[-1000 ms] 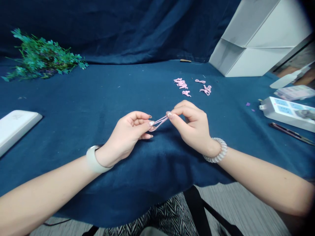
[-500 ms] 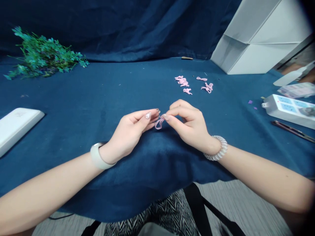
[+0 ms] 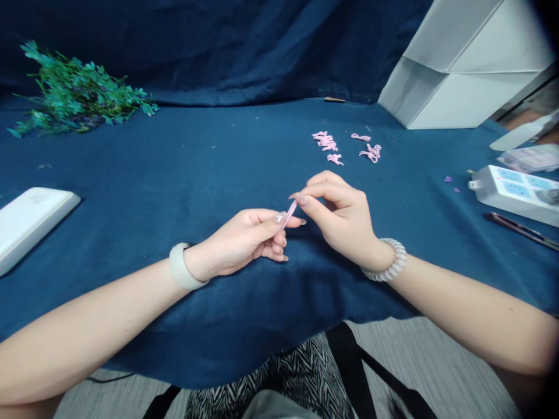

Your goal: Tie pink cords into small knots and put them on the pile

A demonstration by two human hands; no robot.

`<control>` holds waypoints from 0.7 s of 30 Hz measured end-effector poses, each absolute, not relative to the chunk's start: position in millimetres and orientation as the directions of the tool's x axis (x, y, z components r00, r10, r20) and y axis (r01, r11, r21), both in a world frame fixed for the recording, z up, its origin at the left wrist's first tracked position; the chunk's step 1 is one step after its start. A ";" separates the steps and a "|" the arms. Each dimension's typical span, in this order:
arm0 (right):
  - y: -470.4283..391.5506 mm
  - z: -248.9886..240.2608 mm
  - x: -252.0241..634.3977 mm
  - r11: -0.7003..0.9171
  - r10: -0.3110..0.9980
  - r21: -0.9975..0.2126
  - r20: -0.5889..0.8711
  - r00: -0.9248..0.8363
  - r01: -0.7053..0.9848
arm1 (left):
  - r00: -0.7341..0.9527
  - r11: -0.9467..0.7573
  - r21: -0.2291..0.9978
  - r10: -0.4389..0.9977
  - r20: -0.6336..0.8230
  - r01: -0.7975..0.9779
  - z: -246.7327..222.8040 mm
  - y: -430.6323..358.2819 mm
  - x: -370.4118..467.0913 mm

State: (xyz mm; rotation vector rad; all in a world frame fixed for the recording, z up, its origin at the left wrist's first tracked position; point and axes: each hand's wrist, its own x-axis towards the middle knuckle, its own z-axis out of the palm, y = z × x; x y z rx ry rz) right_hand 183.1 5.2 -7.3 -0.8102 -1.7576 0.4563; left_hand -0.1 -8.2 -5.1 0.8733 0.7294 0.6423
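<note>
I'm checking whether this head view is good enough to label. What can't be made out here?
- Pink cord: too thin to show its loop or knot; its ends are hidden by the fingertips of the left hand and right hand.
- Small pink pieces: too small to make out their shapes.
- White tray: cut by the left edge.
- White box: cut by the right edge, print unreadable.

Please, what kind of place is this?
Probably a small craft table indoors. A blue cloth covers it, both hands pinch a pink string, more pink knots lie behind, and white shelves stand at the back.
</note>
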 end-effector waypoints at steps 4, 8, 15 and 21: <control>5.4 -6.2 184.2 0.683 0.722 -0.666 0.676 -0.143 0.300 | 0.559 0.415 0.895 0.787 -0.261 -0.165 -5.0 -8.0 -0.7; 6.2 -5.4 184.5 0.680 0.725 -0.673 0.676 -0.129 0.293 | 0.546 0.284 0.954 0.816 -0.189 -0.094 -5.6 -8.0 -3.0; 8.6 -7.2 185.3 0.669 0.736 -0.698 0.670 -0.096 0.255 | 0.521 -0.085 0.974 0.853 -0.039 0.211 -0.3 -10.8 -3.9; 9.7 -7.3 185.9 0.652 0.745 -0.707 0.664 -0.060 0.274 | 0.486 -0.588 0.655 0.795 0.362 0.475 1.5 -12.8 -8.3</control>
